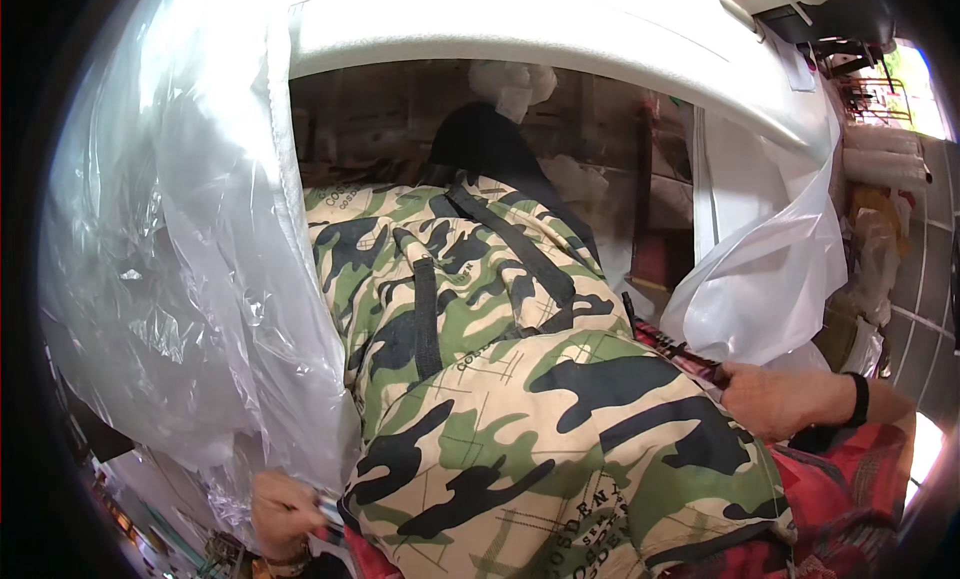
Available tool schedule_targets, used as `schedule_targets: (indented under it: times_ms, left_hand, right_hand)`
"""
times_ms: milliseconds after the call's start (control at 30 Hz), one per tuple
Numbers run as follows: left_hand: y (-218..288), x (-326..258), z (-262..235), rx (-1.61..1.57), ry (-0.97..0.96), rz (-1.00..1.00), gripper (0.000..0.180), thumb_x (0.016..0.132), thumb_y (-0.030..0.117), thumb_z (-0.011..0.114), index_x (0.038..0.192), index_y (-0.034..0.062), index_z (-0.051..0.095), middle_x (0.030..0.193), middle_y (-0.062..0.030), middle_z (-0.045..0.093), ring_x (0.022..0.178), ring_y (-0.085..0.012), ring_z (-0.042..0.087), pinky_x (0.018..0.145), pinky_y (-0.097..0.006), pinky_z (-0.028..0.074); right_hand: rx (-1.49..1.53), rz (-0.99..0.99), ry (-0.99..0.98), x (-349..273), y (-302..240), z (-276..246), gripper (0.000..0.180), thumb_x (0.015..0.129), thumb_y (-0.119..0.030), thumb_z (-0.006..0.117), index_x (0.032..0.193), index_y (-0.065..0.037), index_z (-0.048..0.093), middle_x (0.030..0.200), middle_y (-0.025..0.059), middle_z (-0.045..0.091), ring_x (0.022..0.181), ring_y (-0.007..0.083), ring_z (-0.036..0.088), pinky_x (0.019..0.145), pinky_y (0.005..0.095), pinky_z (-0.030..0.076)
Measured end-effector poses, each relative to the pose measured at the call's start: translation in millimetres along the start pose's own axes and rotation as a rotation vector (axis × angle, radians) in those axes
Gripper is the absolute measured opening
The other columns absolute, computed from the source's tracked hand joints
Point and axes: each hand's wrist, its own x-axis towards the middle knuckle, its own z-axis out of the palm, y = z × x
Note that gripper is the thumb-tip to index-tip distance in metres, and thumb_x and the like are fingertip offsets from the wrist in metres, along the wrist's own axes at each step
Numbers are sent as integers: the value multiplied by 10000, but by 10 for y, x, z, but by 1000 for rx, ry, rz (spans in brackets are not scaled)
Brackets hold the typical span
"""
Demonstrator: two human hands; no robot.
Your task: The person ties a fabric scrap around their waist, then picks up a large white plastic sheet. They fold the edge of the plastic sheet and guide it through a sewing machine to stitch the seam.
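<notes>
A camouflage-print cloth (520, 409) in green, black and beige, with black straps (427, 319), spreads over my front and lap. By its right edge is my right hand (775, 397), a black band on its wrist. Its fingers are closed beside a strip of red and dark patterned cloth (680, 351); what they hold is partly hidden. My left hand (283, 509) is low at the left edge of the camouflage cloth, fingers closed and slightly blurred. A thin pale thing shows at its fingertips, too unclear to name. Red plaid cloth (840, 479) shows under my right forearm.
A white table edge (520, 41) curves across in front of me. Clear plastic sheeting (200, 269) hangs at the left, and a white sheet (765, 249) hangs at the right. Wrapped rolls (885, 159) and bags stand by a tiled floor (925, 279) at far right.
</notes>
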Motion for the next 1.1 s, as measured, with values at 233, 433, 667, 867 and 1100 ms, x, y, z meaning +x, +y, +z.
schedule_targets:
  times_ms: [233, 433, 667, 867, 1100]
  left_hand:
    - [-96, 121, -56, -75, 526, 493, 370, 939, 239, 616, 689, 132, 365, 618, 3, 375, 564, -117, 384, 561, -288, 379]
    - [318, 0, -553, 1047, 1552, 723, 558, 997, 365, 485, 1401, -2, 374, 1127, -231, 590, 955, -380, 601, 895, -442, 495]
    - [1333, -96, -1858, 1898, 1562, 619, 404, 983, 290, 516, 1254, -4, 571, 1198, -239, 611, 942, -218, 629, 833, -302, 490]
    - [1317, 1521, -764, 401, 840, 963, 158, 916, 116, 597, 910, -26, 666, 1062, -157, 666, 898, -208, 651, 751, -261, 540]
    - [1094, 2639, 1388, 529, -293, 334, 269, 726, 154, 827, 909, -1, 706, 657, -49, 662, 588, -94, 594, 557, -251, 468]
  right_hand:
    - [55, 86, -17, -2, 208, -587, 301, 852, -358, 598, 924, -78, 680, 782, 145, 677, 785, 341, 642, 882, 417, 429]
    - [132, 63, 108, -26, 163, -899, 360, 887, -368, 604, 841, -16, 667, 700, 215, 623, 753, 409, 617, 688, 460, 479]
    - [28, 75, 272, -10, 211, -1183, 292, 882, -290, 616, 784, -16, 648, 662, 198, 607, 692, 399, 611, 619, 456, 476]
    - [-480, -187, 892, 175, 297, -1455, 371, 886, -339, 649, 660, -88, 496, 505, 84, 495, 493, 278, 527, 538, 373, 398]
    - [-742, -704, 1696, 662, 259, -1968, 370, 806, -391, 734, 677, -132, 504, 560, -29, 420, 483, 156, 457, 551, 300, 383]
